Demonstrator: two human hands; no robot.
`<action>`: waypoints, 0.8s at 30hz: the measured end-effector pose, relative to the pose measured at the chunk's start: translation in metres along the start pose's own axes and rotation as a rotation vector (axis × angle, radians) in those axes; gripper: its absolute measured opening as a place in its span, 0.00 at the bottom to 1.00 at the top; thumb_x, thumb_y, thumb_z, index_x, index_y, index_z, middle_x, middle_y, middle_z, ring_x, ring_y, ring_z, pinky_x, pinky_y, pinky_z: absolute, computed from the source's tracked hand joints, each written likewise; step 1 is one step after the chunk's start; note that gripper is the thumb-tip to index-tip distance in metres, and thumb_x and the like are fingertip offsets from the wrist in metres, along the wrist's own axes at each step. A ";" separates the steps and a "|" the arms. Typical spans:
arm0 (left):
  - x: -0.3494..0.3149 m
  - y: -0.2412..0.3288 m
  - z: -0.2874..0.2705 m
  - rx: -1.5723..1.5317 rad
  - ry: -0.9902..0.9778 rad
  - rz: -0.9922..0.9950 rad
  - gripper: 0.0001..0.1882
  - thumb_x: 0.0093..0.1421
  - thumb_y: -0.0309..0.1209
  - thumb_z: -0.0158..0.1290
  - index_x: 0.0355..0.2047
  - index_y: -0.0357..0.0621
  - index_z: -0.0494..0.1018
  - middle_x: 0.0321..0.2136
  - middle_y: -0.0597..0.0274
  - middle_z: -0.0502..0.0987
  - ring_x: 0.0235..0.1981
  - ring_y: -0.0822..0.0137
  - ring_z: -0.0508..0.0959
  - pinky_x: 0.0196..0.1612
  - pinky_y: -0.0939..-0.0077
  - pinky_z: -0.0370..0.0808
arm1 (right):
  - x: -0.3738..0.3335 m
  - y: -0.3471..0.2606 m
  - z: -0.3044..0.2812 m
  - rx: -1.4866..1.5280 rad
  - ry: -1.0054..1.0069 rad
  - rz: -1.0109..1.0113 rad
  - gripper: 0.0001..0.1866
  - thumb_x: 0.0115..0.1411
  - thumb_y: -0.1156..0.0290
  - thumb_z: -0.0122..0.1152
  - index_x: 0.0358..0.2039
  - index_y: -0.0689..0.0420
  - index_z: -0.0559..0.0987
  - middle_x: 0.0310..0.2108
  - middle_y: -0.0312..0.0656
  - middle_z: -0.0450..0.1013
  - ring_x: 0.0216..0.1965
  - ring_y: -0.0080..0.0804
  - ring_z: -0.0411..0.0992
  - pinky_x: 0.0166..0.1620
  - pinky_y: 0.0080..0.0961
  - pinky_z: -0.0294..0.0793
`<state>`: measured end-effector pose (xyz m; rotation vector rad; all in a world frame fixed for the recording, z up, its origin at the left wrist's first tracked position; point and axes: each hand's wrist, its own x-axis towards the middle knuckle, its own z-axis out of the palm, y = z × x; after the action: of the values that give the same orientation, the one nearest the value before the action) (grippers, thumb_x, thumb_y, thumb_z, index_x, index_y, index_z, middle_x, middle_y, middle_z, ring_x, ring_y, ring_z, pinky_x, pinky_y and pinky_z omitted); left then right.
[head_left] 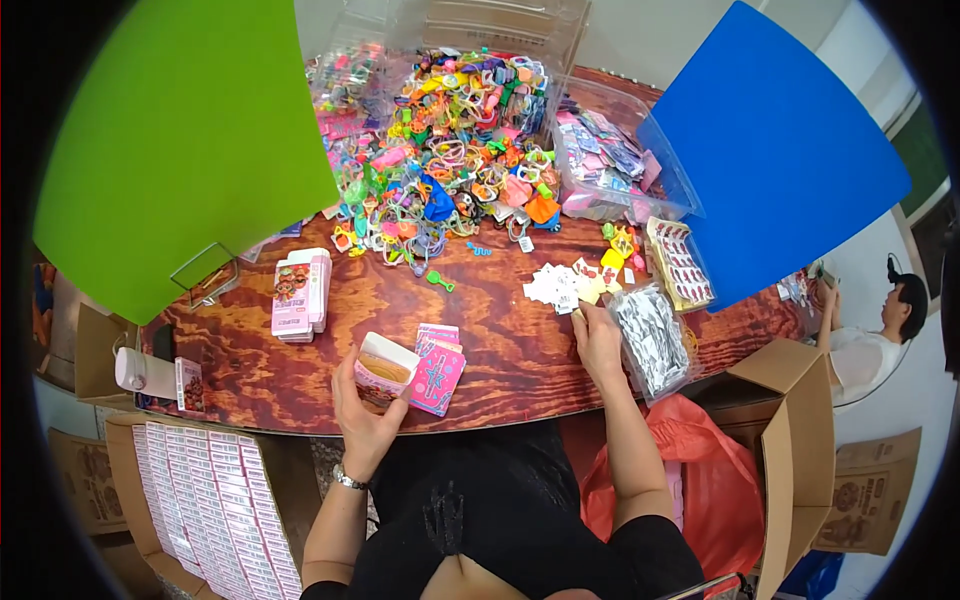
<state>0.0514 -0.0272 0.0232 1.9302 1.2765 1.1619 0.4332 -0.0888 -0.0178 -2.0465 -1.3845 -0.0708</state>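
My left hand [364, 414] grips a small open carton [386, 372], pink with a white flap raised; something tan, perhaps a bundle, shows inside. Just right of it lies a loose stack of pink printed cards [438, 378] on the table. My right hand [600, 345] reaches down to a pile of small white paper slips [553, 288], fingertips drawn together at its near edge by some yellowish slips. What those fingertips pinch, if anything, is hidden. Beside this hand is a clear bag of silvery packets [656, 340].
Colourful small toys [440, 170] heap at the back, beside a clear bin [682, 180] of packets. Folded pink cartons [301, 293] stack at left. Green [190, 150] and blue [780, 150] panels flank the table. A box of packed cartons [210, 500] and red bag [715, 450] sit below; another person [875, 345] is right.
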 end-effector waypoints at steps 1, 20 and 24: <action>0.001 -0.001 0.001 0.010 0.004 0.026 0.44 0.49 0.29 0.70 0.64 0.34 0.62 0.53 0.47 0.70 0.54 0.53 0.72 0.57 0.61 0.70 | -0.001 -0.001 -0.001 -0.030 -0.019 0.016 0.12 0.66 0.71 0.61 0.46 0.64 0.80 0.38 0.58 0.79 0.40 0.57 0.77 0.43 0.42 0.76; 0.007 -0.019 -0.003 -0.117 -0.009 -0.106 0.47 0.47 0.30 0.72 0.65 0.32 0.60 0.56 0.44 0.68 0.57 0.48 0.70 0.60 0.58 0.68 | 0.066 -0.054 0.023 0.233 -0.133 0.142 0.13 0.59 0.66 0.71 0.28 0.60 0.77 0.21 0.43 0.75 0.24 0.36 0.74 0.31 0.31 0.72; 0.013 -0.015 -0.007 -0.058 -0.010 -0.034 0.46 0.48 0.25 0.70 0.66 0.35 0.59 0.57 0.49 0.66 0.58 0.55 0.71 0.58 0.62 0.72 | 0.141 -0.021 0.082 0.080 -0.184 0.182 0.16 0.57 0.59 0.71 0.35 0.58 0.80 0.29 0.46 0.79 0.32 0.44 0.78 0.37 0.38 0.75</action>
<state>0.0407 -0.0091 0.0197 1.8636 1.2516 1.1581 0.4527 0.0740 -0.0168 -2.1443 -1.2793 0.2535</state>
